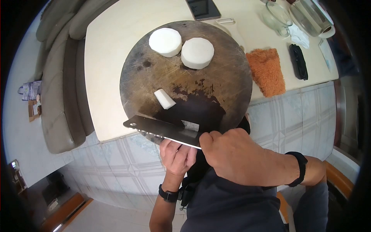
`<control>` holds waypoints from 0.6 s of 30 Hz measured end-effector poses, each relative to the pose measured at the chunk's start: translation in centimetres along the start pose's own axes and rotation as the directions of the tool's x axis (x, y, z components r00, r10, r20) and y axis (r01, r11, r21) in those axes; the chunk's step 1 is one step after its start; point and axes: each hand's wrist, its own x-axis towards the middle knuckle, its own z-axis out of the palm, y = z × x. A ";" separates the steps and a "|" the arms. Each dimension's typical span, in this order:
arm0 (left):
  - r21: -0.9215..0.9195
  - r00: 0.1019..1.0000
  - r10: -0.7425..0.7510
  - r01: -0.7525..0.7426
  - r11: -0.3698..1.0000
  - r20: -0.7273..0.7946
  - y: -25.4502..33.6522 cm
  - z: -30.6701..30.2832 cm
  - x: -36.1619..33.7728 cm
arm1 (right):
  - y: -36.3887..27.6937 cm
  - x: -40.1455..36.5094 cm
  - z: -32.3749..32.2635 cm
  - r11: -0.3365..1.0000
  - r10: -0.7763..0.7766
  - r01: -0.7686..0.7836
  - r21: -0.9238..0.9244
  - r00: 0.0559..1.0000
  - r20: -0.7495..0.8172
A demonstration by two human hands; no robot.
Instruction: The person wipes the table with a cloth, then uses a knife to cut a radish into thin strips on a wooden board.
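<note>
My right hand (235,156) is closed round the handle end of a cleaver (162,128), its broad dark blade reaching left across the near edge of the round wooden chopping board (133,83). Right below the blade's edge, my left hand (177,156) has its fingers curled; the blade hides the fingertips, and I cannot tell what they hold. A small whitish patch shows against the blade near its middle. Just beyond the blade lies a wedge of peeled white radish (164,99). Two thick white radish rounds, one on the left (165,42) and one on the right (197,53), sit at the board's far side.
An orange cloth (266,71) lies right of the board, with a black case (298,62) beyond it. Behind the board are a phone (203,8) and a pale peeler (230,28). A glass cup (277,17) and glass pitcher (309,17) stand at the back right.
</note>
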 end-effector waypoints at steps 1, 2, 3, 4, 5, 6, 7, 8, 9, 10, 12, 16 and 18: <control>-0.025 1.000 -0.006 0.006 1.000 -0.005 0.1 0.1 0.3 | 0.0 0.0 0.1 1.000 0.021 -0.021 -0.009 1.000 -0.008; -0.039 1.000 0.003 -0.004 0.999 -0.028 0.3 0.2 0.8 | 0.0 -0.1 0.1 0.999 0.043 -0.043 -0.021 0.999 -0.018; -0.040 0.999 0.010 -0.011 0.999 -0.037 0.4 0.3 1.0 | -0.1 -0.4 0.0 0.999 0.040 -0.040 -0.031 0.999 -0.023; -0.052 0.999 0.006 -0.008 0.999 -0.045 0.4 0.4 1.0 | 0.0 -0.8 0.0 0.997 0.064 -0.064 -0.034 0.998 -0.007; -0.061 0.998 0.001 -0.005 0.998 -0.055 0.4 0.5 1.0 | 0.0 -1.1 -0.1 0.996 0.085 -0.085 -0.036 0.996 0.010; -0.060 0.997 0.000 -0.004 0.998 -0.072 0.5 0.5 1.1 | -0.2 -1.6 -0.3 0.996 0.077 -0.077 -0.042 0.997 0.009; -0.054 0.997 0.002 -0.006 0.999 -0.080 0.5 0.6 1.2 | -0.4 -2.0 -0.5 0.989 0.128 -0.124 -0.078 0.990 0.054; -0.057 0.996 0.006 -0.011 0.998 -0.088 0.6 0.6 1.2 | -0.6 -2.3 -0.6 0.978 0.182 -0.171 -0.116 0.979 0.095; -0.062 0.995 0.011 -0.017 0.998 -0.095 0.5 0.7 1.3 | -0.7 -2.6 -0.6 0.979 0.179 -0.167 -0.121 0.980 0.093; -0.052 0.994 0.019 -0.025 0.998 -0.112 0.5 0.8 1.3 | -0.8 -2.8 -0.6 0.976 0.183 -0.174 -0.131 0.981 0.065; -0.045 0.993 0.022 -0.027 0.999 -0.117 0.6 0.9 1.5 | -0.9 -3.3 -0.7 0.973 0.185 -0.178 -0.144 0.982 0.036; -0.026 0.991 0.027 -0.031 0.999 -0.134 0.3 0.9 1.0 | -1.7 -4.1 -1.1 0.975 0.151 -0.148 -0.168 0.989 0.002; -0.015 0.992 0.023 -0.025 1.000 -0.123 -0.1 1.0 0.4 | -2.3 -4.5 -1.3 0.976 0.136 -0.132 -0.172 0.991 0.014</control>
